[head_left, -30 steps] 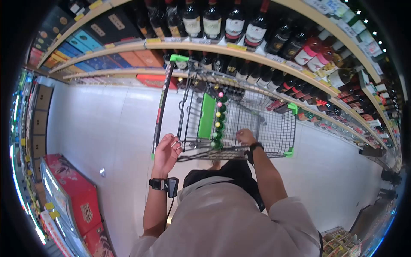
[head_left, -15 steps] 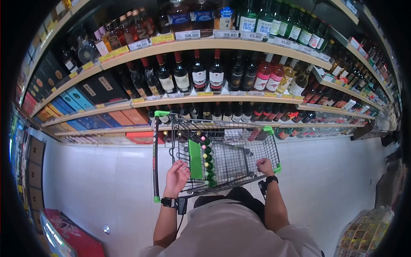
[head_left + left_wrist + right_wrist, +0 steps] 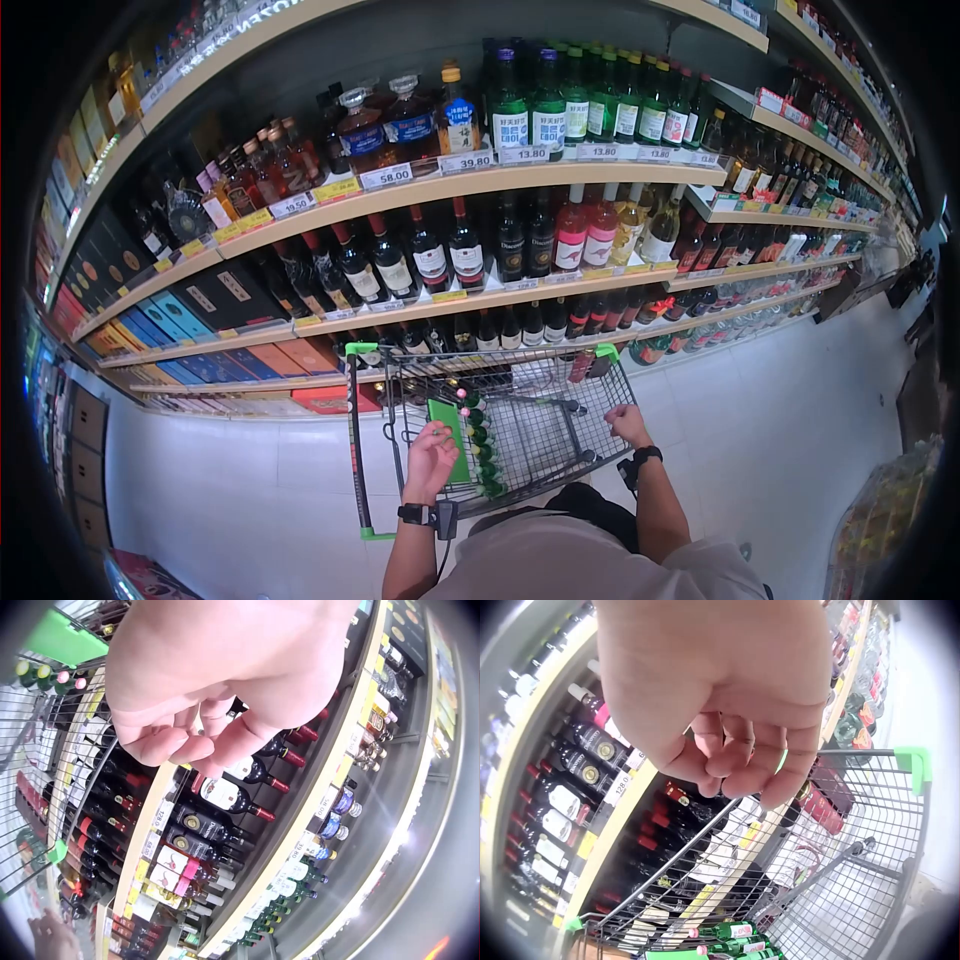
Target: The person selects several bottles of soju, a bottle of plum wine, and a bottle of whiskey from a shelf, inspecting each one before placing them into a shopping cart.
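Note:
My left hand (image 3: 430, 465), fingers loosely curled, hovers over the handle end of a wire shopping cart (image 3: 355, 440), close to its green panel (image 3: 443, 412). Nothing is in its palm in the left wrist view. On the far side, my right hand (image 3: 627, 427) hangs above the cart's front corner, fingers bent inward around nothing; the right wrist view shows its fingertips over the wire mesh. A row of green bottles (image 3: 484, 455) with pink and yellow caps lies in the cart beside the panel.
Tiered shelves curve across the front, holding wine bottles (image 3: 430, 258), green soju bottles (image 3: 508, 100) and boxed goods (image 3: 170, 290) above price tags (image 3: 387, 177). The cart stands alongside the lowest shelf. A plastic-wrapped display (image 3: 880, 520) stands at the right, on the pale floor (image 3: 230, 470).
The head view has tilted up, bringing the upper shelves into sight. The right hand has moved rightward from near the bottles to the cart's front end. The left hand stays near the green panel.

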`<state>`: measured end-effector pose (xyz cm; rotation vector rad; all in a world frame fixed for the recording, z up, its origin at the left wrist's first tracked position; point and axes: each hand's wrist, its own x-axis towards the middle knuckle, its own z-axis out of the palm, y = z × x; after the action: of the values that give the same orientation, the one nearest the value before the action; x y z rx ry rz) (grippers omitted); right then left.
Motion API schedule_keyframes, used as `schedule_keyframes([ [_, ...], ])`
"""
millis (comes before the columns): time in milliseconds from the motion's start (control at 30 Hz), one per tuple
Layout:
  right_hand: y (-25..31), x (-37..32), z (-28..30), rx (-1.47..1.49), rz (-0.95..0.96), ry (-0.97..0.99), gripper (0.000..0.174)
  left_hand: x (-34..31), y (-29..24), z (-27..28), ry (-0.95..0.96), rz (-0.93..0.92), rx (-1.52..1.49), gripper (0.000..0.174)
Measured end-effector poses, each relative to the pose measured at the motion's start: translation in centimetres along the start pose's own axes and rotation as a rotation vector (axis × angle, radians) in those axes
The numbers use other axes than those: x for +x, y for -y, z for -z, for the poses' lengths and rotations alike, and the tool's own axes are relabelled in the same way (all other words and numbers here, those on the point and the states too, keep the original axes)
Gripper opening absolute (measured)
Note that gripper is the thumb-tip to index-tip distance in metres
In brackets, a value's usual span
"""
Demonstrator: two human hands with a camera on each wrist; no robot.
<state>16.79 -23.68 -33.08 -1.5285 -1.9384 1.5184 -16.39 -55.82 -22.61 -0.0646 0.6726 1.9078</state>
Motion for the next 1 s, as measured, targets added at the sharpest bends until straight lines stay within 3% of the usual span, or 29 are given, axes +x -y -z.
schedule_keyframes([
  [67,2.1,-0.1,0.1,0.062,0.022,0.073,0.013,1.0,0.5,-0.7,0.022,-0.003,-0.018,0.034],
  [200,6.0,2.9,1.9,0.149,0.149,0.114,0.013,2.4,1.5,-3.8,-0.028,-0.080,-0.007,0.039],
  [300,11.8,5.6,4.9,0.148,0.466,0.244,0.016,3.0,2.2,-6.0,-0.023,-0.115,-0.019,0.039],
  [367,16.1,7.6,7.0,0.032,0.608,0.178,0.014,3.2,2.7,-7.2,-0.006,-0.137,-0.033,0.028],
  [467,23.8,9.7,9.3,0.080,0.593,0.161,0.020,3.7,3.6,-7.7,0.009,-0.161,-0.037,0.019],
  [533,29.3,10.3,10.4,-0.028,0.828,0.060,0.020,3.7,4.2,-9.2,-0.006,-0.176,-0.031,0.017],
  [633,36.2,11.5,11.5,0.165,1.001,0.133,0.030,3.7,5.1,-10.6,-0.020,-0.195,-0.030,0.015],
  [700,40.9,10.9,12.2,0.142,0.988,0.074,0.038,3.9,5.5,-12.0,-0.032,-0.212,-0.027,0.014],
  [833,46.9,11.8,12.7,0.139,1.130,-0.017,0.052,4.2,5.6,-14.3,0.004,-0.247,-0.030,0.013],
  [1000,51.6,13.5,12.4,0.060,1.167,-0.119,0.062,5.3,3.4,-17.8,0.055,-0.332,0.017,0.014],
])
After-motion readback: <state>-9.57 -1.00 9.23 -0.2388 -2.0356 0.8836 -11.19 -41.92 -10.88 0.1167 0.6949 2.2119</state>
